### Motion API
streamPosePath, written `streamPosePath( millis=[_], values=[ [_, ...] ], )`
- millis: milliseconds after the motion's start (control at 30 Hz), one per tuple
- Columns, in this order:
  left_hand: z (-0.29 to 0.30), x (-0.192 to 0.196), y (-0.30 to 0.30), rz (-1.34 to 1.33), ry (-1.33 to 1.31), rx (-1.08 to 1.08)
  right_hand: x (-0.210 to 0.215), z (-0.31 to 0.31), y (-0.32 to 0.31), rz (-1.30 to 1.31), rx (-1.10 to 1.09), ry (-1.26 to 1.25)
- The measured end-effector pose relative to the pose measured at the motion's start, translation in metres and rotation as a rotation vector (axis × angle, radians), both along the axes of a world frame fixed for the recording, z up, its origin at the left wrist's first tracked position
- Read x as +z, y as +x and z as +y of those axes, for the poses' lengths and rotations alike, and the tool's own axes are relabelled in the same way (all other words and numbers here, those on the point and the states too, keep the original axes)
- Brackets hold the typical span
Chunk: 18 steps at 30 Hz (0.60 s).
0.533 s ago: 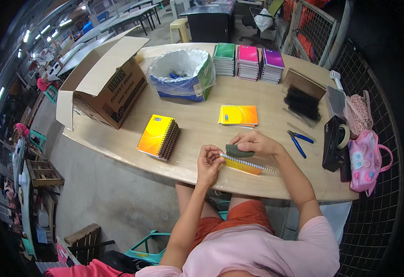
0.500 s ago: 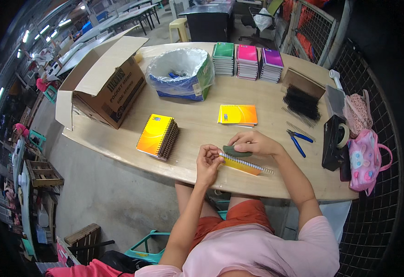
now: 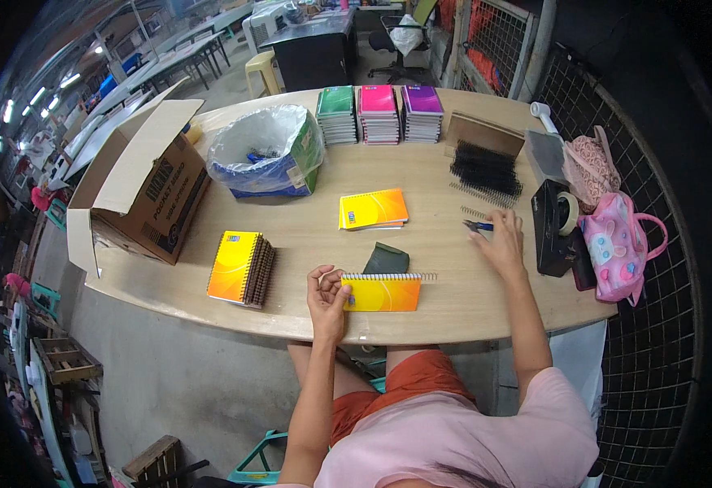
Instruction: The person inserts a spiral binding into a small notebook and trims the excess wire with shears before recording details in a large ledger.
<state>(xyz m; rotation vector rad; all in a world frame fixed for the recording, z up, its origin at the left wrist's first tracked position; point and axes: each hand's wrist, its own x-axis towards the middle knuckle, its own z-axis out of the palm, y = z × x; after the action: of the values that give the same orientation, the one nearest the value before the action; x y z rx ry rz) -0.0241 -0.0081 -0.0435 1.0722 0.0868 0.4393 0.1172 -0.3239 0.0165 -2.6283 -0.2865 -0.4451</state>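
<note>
A small yellow-orange notebook (image 3: 384,294) lies near the table's front edge, its spine along the far side. A spiral wire (image 3: 429,277) runs through the holes and sticks out past the right end. My left hand (image 3: 326,302) pinches the notebook's left end. To the right, my right hand (image 3: 504,244) is closed over the handles of blue-handled cutting pliers (image 3: 479,225), which it partly hides. Just beyond the notebook rests a dark green flat piece (image 3: 387,259), its material unclear.
Yellow notebooks are stacked at left (image 3: 238,264); others lie mid-table (image 3: 372,209). A cardboard box (image 3: 165,191) and plastic-lined bin (image 3: 270,154) stand behind. Green, pink and purple notebook stacks (image 3: 378,122), black spiral wires (image 3: 486,171), a tape dispenser (image 3: 553,236) and pink bag (image 3: 620,244) are around.
My right hand has left the green piece, now lying on the table, and moved right onto the pliers. The notebook has turned level in my left hand. The whole view has shifted.
</note>
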Motion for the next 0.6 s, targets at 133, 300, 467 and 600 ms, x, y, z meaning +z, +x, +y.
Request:
streamPosePath(
  millis=[133,300,467,600],
  values=[
    [0.000,0.007,-0.004,0.022,-0.047,-0.032,-0.014,-0.019,-0.009,0.093,-0.050,-0.181],
    [-0.008,0.025,-0.011,0.058,-0.134,0.004,-0.017,-0.024,-0.011,0.134,0.041,-0.231],
    [-0.002,0.045,-0.030,0.079,-0.072,-0.012,0.007,0.018,-0.020,-0.091,0.281,-0.023],
    [-0.003,0.058,-0.036,0.111,-0.044,-0.047,0.048,0.069,-0.041,0.130,0.584,0.087]
  ],
)
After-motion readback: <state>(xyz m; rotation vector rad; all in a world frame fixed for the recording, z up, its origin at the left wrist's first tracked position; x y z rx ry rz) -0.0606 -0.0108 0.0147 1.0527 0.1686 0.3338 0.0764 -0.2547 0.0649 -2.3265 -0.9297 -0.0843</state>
